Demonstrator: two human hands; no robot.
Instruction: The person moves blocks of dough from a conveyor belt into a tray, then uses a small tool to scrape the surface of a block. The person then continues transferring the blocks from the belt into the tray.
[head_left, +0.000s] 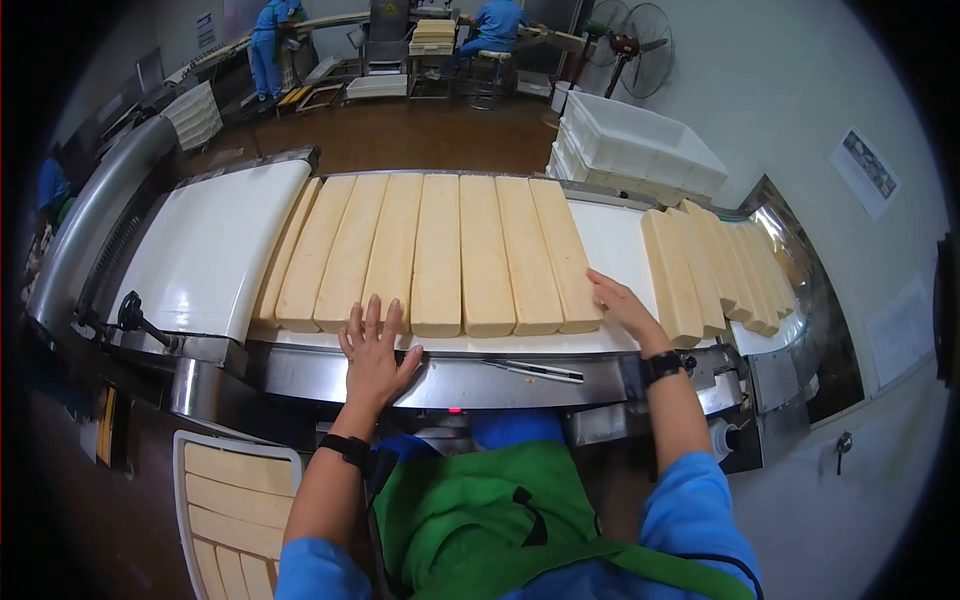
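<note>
The left hand (pixel 375 350) lies flat and released, fingers spread, palm on the steel rim (pixel 470 380) and fingertips touching the near ends of the slabs (pixel 440 250). These pale yellow slabs lie side by side on the white belt (pixel 210 240), running straight away from both hands. The right hand (pixel 622 302) is also open and grasps nothing, its palm against the outer side of the rightmost slab near its near end. Between the hands, a pen (pixel 535 370) lies on the rim. Just right of the right hand, a second batch (pixel 710 265) of slabs leans overlapped on the belt. Below the left hand, a tray (pixel 235 500) holds more slabs. Beyond the right hand are stacked white crates (pixel 640 145). A sheet (pixel 868 170) hangs on the wall to the right, its print too small to read.
</note>
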